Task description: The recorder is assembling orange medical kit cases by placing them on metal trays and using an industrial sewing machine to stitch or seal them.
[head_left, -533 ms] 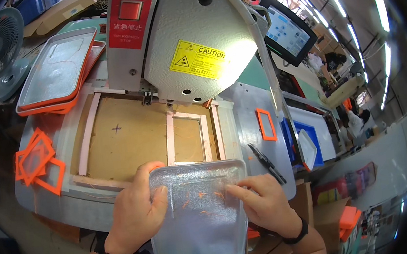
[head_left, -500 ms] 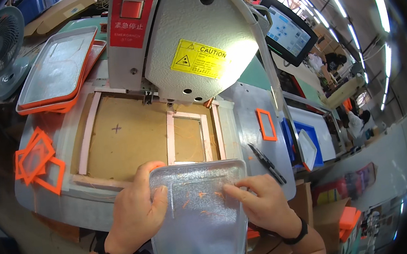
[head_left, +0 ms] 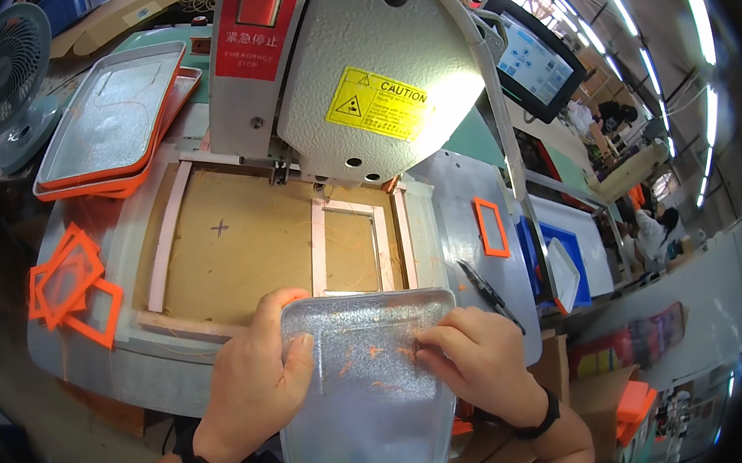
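A shallow, rounded-corner silver-grey tray (head_left: 369,441) is tilted up in front of me, just off the machine table's near edge. My left hand (head_left: 256,381) grips its left side, thumb on the inner face and fingers behind. Short orange thread scraps (head_left: 375,352) cling to the tray's glittery surface. Over the tray's right part, my right hand (head_left: 482,364) is closed in a pinch, fingertips against the surface by the scraps. Whatever is between those fingertips is too small to make out. Beyond the tray lies a tan template board (head_left: 243,244) with pale pink strips, under a grey sewing machine head (head_left: 373,70).
Orange-rimmed trays (head_left: 113,104) are stacked at the left, with loose orange frames (head_left: 77,282) nearer me. Rightward lie one orange frame (head_left: 490,227), a slim black hand tool (head_left: 489,296) and a blue bin (head_left: 582,269). A screen (head_left: 535,57) stands behind; a fan (head_left: 7,74) is far left.
My right hand's fingers have drawn from a looser, extended pose into a tighter pinch at the tray's surface. My left hand keeps its grip; the view has shifted slightly.
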The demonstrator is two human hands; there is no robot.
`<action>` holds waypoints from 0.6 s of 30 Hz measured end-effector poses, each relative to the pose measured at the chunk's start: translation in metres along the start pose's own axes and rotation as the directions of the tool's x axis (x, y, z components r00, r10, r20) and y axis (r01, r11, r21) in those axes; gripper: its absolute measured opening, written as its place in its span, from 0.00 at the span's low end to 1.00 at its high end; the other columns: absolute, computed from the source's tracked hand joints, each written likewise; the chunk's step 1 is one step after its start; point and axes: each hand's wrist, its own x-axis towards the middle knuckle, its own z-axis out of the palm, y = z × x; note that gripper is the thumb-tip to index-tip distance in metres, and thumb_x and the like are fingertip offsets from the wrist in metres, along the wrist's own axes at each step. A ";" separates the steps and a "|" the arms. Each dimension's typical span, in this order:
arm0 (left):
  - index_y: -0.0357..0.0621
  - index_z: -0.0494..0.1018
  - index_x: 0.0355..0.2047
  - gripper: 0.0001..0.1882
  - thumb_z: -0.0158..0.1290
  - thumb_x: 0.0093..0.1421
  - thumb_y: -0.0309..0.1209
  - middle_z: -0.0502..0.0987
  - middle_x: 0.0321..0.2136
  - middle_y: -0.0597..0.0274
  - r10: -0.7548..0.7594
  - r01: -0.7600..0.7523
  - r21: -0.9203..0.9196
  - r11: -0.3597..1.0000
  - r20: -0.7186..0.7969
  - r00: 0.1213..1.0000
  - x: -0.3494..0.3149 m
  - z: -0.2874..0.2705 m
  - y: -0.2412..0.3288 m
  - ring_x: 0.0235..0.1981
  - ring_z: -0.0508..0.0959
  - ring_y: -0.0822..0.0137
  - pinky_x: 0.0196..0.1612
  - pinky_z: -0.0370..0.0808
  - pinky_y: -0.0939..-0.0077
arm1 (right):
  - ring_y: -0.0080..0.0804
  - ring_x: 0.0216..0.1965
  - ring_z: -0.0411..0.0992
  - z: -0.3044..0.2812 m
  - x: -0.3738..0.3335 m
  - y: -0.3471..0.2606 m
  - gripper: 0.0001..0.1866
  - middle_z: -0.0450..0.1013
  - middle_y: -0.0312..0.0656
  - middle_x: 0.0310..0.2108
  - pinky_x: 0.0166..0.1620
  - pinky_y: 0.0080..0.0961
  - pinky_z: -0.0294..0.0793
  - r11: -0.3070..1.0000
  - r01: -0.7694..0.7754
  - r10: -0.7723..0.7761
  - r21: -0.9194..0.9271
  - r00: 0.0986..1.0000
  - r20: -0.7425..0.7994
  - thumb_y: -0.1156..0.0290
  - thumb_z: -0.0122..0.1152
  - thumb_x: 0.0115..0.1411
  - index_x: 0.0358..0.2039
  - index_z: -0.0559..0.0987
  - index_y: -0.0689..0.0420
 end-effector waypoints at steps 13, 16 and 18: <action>0.43 0.68 0.55 0.21 0.52 0.62 0.31 0.78 0.24 0.46 -0.010 0.010 0.029 1.000 0.007 1.000 -0.002 -0.002 0.000 0.27 0.79 0.44 0.32 0.73 0.52 | 0.35 0.25 0.70 -0.014 0.012 0.009 0.08 0.72 0.36 0.28 0.28 0.30 0.70 0.971 -0.140 0.172 0.192 0.972 -0.162 0.78 0.66 0.48 0.30 0.78 0.54; 0.43 0.68 0.55 0.20 0.52 0.62 0.31 0.77 0.23 0.46 -0.033 0.033 0.004 0.999 0.022 0.999 -0.001 -0.002 0.002 0.26 0.78 0.43 0.32 0.73 0.52 | 0.37 0.29 0.70 -0.017 0.008 0.009 0.14 0.73 0.38 0.31 0.32 0.30 0.71 0.997 0.022 -0.024 0.071 0.999 0.035 0.81 0.65 0.47 0.36 0.82 0.54; 0.43 0.68 0.55 0.20 0.52 0.61 0.30 0.77 0.23 0.46 -0.017 0.017 0.012 1.000 0.009 1.000 -0.001 -0.002 0.001 0.26 0.78 0.43 0.31 0.73 0.52 | 0.38 0.32 0.71 -0.017 0.005 0.001 0.20 0.74 0.37 0.34 0.35 0.30 0.72 0.997 0.064 -0.068 0.034 0.989 0.129 0.82 0.64 0.45 0.41 0.84 0.52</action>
